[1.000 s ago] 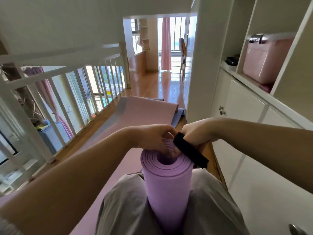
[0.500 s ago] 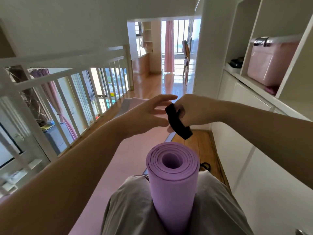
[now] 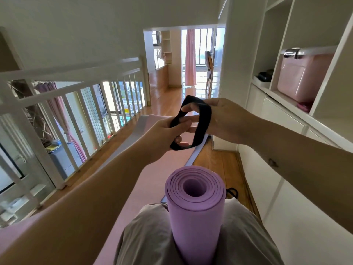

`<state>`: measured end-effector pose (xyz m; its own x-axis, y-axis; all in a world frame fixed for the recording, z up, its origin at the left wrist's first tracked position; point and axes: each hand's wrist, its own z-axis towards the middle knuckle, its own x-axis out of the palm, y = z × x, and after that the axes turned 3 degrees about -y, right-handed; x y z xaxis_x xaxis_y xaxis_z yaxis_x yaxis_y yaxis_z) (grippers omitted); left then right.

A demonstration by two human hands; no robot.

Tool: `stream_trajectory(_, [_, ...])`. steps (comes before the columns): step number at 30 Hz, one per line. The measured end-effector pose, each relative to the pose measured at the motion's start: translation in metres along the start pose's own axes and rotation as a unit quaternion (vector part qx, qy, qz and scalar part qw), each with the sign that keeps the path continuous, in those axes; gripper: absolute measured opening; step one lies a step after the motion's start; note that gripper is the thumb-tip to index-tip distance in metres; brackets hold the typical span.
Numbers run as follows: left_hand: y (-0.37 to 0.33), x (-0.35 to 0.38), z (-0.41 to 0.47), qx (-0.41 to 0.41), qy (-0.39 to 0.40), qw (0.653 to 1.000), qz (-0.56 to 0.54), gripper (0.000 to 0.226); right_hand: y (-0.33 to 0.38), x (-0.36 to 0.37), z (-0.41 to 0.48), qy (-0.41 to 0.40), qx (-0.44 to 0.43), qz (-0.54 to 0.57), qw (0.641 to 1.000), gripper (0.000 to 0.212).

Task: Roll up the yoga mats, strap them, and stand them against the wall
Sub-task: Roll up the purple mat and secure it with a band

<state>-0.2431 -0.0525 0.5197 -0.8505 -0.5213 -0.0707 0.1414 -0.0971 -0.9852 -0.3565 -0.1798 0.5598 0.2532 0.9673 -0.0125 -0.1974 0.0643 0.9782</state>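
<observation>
A: Start with the big things, please. What is on the right?

B: A white shelf unit (image 3: 282, 119) with cupboards below. One compartment holds a pink storage box (image 3: 303, 79) with its lid on; I cannot see what is inside it. The compartment beside it holds a small dark object (image 3: 264, 76), too small to name.

A: And the mats?

B: A pink mat (image 3: 150, 190) lies flat on the wooden floor and is not yet rolled. The rolled purple mat (image 3: 198, 222) stands upright between the person's knees, its top end towards the camera.

A: How will it handle?

B: I judge it to be light, soft foam that gives under pressure and wants to unroll. It is better to hold it around the middle of the roll, not at the open end.

A: And the hands?

B: Both are raised above the roll. The left hand (image 3: 164, 131) pinches the black strap (image 3: 203, 121) at its lower left part. The right hand (image 3: 225, 119) is pushed through the loop, with the fingers almost straight, spreading it wide.

A: The strap?

B: It looks thin and limp, perhaps elastic. I think the loop should go over the top end and slide down. A second small black loop (image 3: 232, 192) lies on the floor beside the roll.
</observation>
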Motion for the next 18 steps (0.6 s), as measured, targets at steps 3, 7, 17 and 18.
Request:
stream_trajectory(3, [0.001, -0.002, 0.0, 0.001, -0.005, 1.0, 0.004, 0.02, -0.005, -0.001, 0.0, -0.04, 0.076, 0.172, 0.981, 0.034])
stream_trajectory(7, [0.005, -0.009, 0.0, -0.029, -0.015, 0.999, -0.03, 0.019, -0.006, 0.004, -0.001, -0.028, 0.1, 0.14, 0.985, 0.039])
stream_trajectory(17, [0.009, -0.06, -0.008, -0.033, 0.096, 0.971, -0.217, 0.041, -0.006, 0.002, 0.001, 0.092, 0.106, 0.119, 0.983, 0.031])
stream_trajectory(18, [0.007, -0.065, -0.008, -0.028, 0.12, 0.968, -0.22, 0.047, -0.008, 0.0, 0.003, 0.118, 0.102, 0.04, 0.987, 0.028])
